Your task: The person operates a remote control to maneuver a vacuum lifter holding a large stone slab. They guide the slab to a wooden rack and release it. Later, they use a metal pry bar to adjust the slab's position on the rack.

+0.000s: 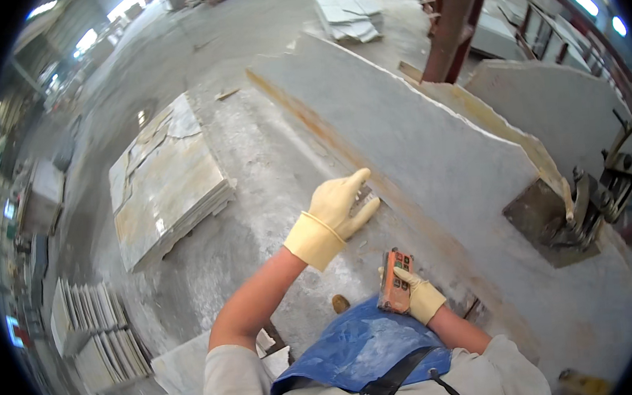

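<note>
My left hand (340, 204), in a pale yellow rubber glove, rests flat with fingers apart against the lower edge of a large grey stone slab (416, 145) that stands tilted in front of me. My right hand (416, 293), also gloved, grips an orange handheld remote control box (395, 280) close to my chest, thumb on its buttons. A metal clamp (577, 210) on a hoist grips the slab's top edge at the right. I wear a blue apron (357, 346).
A stack of beige stone slabs (166, 179) lies on the wet concrete floor to the left. Upright tiles (93, 330) stand at lower left. More slabs (350, 13) lie at the back. A rust-red steel column (458, 19) and another leaning slab (557, 100) stand at right.
</note>
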`<state>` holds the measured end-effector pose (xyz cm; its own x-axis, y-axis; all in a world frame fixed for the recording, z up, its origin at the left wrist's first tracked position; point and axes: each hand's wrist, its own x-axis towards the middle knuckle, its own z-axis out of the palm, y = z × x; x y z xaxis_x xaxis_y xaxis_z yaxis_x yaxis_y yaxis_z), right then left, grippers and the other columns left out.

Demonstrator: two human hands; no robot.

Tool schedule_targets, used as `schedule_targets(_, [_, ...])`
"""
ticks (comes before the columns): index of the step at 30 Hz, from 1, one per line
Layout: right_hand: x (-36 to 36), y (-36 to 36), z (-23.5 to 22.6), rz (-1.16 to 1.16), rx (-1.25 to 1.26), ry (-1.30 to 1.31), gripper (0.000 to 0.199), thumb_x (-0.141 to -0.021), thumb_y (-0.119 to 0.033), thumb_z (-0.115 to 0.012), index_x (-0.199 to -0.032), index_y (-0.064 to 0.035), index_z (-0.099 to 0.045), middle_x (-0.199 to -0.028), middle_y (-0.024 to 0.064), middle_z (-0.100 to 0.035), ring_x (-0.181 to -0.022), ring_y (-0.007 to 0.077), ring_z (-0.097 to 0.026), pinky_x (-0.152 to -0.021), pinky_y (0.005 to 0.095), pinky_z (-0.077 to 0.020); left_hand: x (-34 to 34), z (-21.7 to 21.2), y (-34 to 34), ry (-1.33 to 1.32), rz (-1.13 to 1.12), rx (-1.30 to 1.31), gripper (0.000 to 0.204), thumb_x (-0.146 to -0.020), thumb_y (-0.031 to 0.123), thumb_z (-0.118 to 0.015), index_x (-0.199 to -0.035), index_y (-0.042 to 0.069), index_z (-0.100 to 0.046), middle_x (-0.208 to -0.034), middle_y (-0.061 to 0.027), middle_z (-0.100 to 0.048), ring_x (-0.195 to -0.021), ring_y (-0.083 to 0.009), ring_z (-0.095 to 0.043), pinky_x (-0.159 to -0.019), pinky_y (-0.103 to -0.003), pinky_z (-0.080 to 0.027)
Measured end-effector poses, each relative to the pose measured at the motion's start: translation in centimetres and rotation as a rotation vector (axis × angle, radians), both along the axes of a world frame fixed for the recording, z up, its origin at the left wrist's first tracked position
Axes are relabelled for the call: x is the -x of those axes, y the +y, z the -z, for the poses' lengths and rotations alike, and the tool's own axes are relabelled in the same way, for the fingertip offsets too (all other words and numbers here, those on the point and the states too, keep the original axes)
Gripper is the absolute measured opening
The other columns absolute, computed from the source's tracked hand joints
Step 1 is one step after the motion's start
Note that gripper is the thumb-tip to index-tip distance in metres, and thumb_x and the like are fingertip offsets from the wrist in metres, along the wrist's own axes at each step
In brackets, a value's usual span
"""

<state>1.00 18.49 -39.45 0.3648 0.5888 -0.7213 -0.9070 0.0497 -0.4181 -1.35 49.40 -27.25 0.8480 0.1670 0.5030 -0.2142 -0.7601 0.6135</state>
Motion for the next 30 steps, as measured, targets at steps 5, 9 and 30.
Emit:
schedule_targets(5, [1.0, 0.2, 0.3, 0.136, 0.052, -0.100, 0.041, -0.102, -0.027, -0.077, -0.134, -0.0022, -0.072, -0.119, 0.0099, -0.077, -0.102, 0.0230, -0.076, -0.088, 0.0401, -0.0645, -4.9, 1.7, 4.1, 0.004, 0.044, -0.086, 0.055, -0.097, 0.029, -0.079, -0.143, 0.005, -0.061, -0.123, -0.0195, -0.074, -0.114, -0.0389, -0.069, -0.100, -0.049, -0.053])
schedule_targets(9, [1.8, 0.7, 1.4, 0.377, -0.011, -0.093, 0.044, -0.102, -0.025, -0.078, -0.138, -0.0010, -0.069, -0.121, 0.0118, -0.078, -0.102, 0.0252, -0.077, -0.087, 0.0417, -0.0652, -9.9, 0.6, 8.8, 0.007, 0.075, -0.235, 0.057, -0.098, 0.032, -0.078, -0.144, 0.004, -0.061, -0.126, -0.0197, -0.073, -0.116, -0.0391, -0.069, -0.103, -0.049, -0.053])
schedule_targets(30, [4.7, 7.6, 2.0, 0.941, 0.030, -0.319, 0.043, -0.105, -0.035, -0.072, -0.136, -0.0053, -0.069, -0.117, 0.0069, -0.074, -0.102, 0.0188, -0.074, -0.089, 0.0360, -0.0625, -27.0, -3.0, 5.0, 0.255, 0.632, -0.713, 0.041, -0.100, 0.046, -0.072, -0.102, 0.005, -0.075, -0.095, -0.0230, -0.075, -0.095, -0.0459, -0.071, -0.085, -0.056, -0.054])
